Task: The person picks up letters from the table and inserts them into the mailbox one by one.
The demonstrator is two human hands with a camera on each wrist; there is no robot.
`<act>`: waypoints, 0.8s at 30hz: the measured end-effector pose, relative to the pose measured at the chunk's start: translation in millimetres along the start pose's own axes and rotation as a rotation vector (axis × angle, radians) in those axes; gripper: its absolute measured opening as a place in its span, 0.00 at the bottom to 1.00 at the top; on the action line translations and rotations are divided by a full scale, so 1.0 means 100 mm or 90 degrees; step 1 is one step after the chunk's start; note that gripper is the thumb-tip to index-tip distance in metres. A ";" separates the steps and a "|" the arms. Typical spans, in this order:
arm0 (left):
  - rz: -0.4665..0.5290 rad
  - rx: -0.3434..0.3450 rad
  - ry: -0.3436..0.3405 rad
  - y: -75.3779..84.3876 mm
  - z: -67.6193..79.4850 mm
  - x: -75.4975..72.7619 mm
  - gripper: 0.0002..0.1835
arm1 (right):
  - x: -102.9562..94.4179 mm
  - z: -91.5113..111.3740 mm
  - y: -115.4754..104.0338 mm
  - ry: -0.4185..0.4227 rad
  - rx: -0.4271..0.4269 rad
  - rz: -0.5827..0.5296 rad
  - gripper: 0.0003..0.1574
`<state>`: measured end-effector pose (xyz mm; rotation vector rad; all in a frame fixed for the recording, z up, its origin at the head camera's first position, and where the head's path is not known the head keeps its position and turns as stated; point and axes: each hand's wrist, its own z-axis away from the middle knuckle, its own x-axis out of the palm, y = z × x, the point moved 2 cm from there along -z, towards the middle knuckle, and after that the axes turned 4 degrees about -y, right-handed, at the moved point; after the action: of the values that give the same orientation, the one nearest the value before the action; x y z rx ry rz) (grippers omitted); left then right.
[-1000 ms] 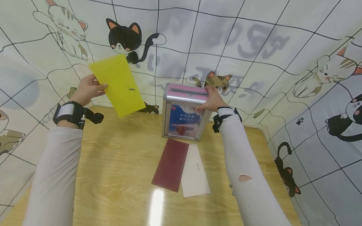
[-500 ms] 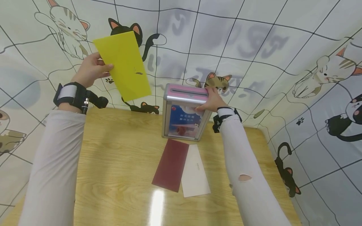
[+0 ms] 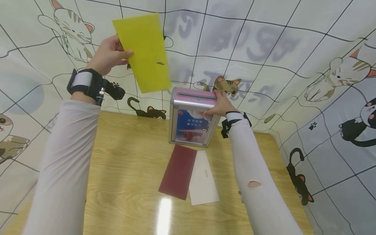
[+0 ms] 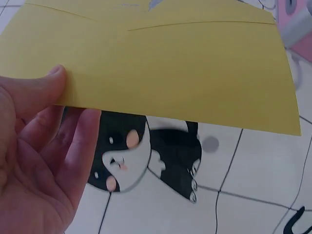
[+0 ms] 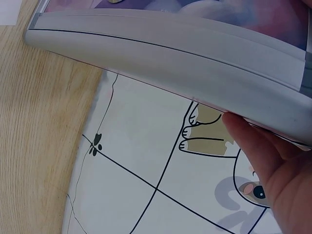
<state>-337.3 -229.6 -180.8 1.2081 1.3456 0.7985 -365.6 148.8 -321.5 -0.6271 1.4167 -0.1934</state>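
My left hand pinches the envelope by its side edge, open air beneath; right hand grips the box top's end, some fingers hidden.

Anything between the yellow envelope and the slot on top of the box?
Nothing visible. The left hand holds the yellow envelope to the left of the slot; only the right hand crowds the slot's right end, gripping the box.

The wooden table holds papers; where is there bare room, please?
The table is bare left of the flat maroon paper and right of the white right sleeve; between, cream paper and a pink-topped metal box crowd it.
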 end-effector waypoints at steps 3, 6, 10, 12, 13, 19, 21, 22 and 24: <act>-0.013 0.021 -0.013 0.09 -0.06 0.11 0.19 | 0.00 -0.01 0.01 0.004 -0.002 0.001 0.70; -0.035 0.038 -0.027 0.16 -0.12 0.21 0.20 | 0.01 -0.01 -0.01 0.006 -0.007 0.006 0.70; -0.071 0.051 -0.040 0.24 -0.19 0.34 0.21 | 0.02 0.01 -0.04 0.009 -0.005 0.007 0.70; -0.083 0.053 -0.042 0.28 -0.22 0.41 0.21 | 0.01 0.02 -0.04 0.006 -0.003 0.003 0.70; -0.081 0.055 -0.046 0.30 -0.23 0.43 0.21 | 0.01 0.02 -0.04 0.006 -0.002 0.003 0.70; -0.064 0.080 -0.078 0.40 -0.28 0.61 0.21 | 0.01 0.03 -0.05 0.009 -0.005 0.006 0.69; -0.050 0.086 -0.094 0.42 -0.29 0.68 0.21 | 0.01 0.03 -0.04 0.014 -0.008 0.007 0.69; -0.045 0.091 -0.101 0.44 -0.30 0.71 0.21 | 0.01 0.03 -0.04 0.015 -0.010 0.006 0.69; -0.030 0.095 -0.113 0.45 -0.31 0.78 0.20 | 0.01 0.03 -0.04 0.018 -0.015 0.003 0.69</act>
<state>-347.7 -138.2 -154.7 1.3261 1.2992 0.5517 -361.6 146.2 -320.6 -0.6424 1.4492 -0.1833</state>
